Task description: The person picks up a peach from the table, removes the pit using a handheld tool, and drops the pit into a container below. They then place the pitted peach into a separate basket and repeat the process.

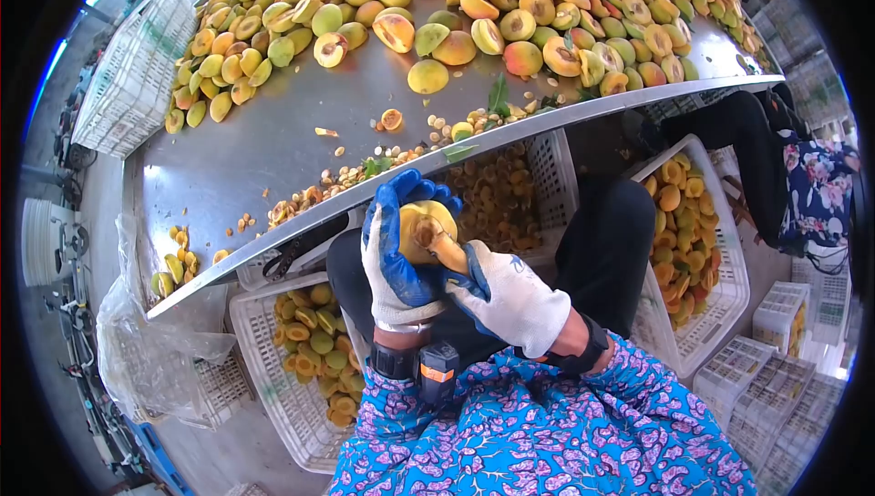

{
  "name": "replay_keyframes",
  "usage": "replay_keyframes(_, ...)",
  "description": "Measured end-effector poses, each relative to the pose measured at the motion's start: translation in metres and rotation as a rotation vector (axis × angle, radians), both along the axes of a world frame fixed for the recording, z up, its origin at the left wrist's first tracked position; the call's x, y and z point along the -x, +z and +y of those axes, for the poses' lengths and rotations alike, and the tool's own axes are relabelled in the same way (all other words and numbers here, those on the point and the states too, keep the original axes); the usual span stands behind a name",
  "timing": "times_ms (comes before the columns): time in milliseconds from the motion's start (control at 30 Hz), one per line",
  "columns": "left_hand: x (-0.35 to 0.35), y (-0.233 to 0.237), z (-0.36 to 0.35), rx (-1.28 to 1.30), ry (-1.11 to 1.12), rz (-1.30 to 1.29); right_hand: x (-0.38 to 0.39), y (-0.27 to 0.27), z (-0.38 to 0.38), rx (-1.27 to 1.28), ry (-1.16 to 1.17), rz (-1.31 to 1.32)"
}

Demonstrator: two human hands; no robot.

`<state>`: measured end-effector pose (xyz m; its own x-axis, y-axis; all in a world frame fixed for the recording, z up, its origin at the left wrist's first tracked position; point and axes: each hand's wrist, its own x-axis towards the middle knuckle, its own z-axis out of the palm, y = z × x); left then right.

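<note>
My left hand (398,245), in a white glove with blue coated palm and fingers, cups a yellow peach half (424,225) with its cut side toward me. Its cavity looks brown. My right hand (510,295), gloved in the same kind, is closed round a short tool with a yellow-brown handle (447,252); its tip meets the cut face, and the working end cannot be made out. Both hands are above my lap, just before the table's metal edge. Beneath them, a crate of peach scraps (497,191) stands partly under the table.
The metal table (228,163) bears a heap of peach halves (519,4) and a row of loose stones (337,184) along its rim. Crates of peaches stand at my left (314,350) and right (684,232). Another person's dark-trousered leg (729,131) is at the right.
</note>
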<state>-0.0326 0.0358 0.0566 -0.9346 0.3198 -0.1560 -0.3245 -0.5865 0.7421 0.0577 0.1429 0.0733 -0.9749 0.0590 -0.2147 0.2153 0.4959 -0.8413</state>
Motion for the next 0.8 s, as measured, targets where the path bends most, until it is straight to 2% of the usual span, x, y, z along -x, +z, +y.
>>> replay_keyframes(200, 0.002, -0.009, -0.003, 0.072, -0.022, 0.034, -0.009, -0.011, -0.007, 0.048, -0.011, -0.099)
replay_keyframes(300, 0.004, -0.011, -0.008, 0.087, -0.058, 0.004, -0.01, -0.028, -0.006, 0.249, 0.01, -0.054)
replay_keyframes(400, 0.007, -0.018, -0.01, 0.093, -0.074, -0.011, -0.006, -0.04, -0.013, 0.279, -0.01, -0.078)
replay_keyframes(533, 0.01, -0.022, -0.016, 0.046, -0.187, 0.024, 0.001, -0.012, 0.006, 1.108, -0.019, -0.659)
replay_keyframes(567, 0.01, -0.023, -0.017, 0.059, -0.2, 0.023, 0.001, -0.015, 0.004, 1.178, -0.065, -0.749)
replay_keyframes(633, 0.013, -0.025, -0.015, 0.077, -0.218, 0.03, 0.002, -0.019, 0.011, 1.434, 0.011, -0.822)
replay_keyframes(700, 0.013, -0.018, -0.01, 0.106, -0.224, 0.035, 0.0, -0.022, 0.017, 1.596, 0.082, -0.783)
replay_keyframes(800, 0.011, -0.023, -0.013, 0.059, -0.294, 0.023, -0.002, -0.024, 0.017, 1.692, 0.092, -0.777)
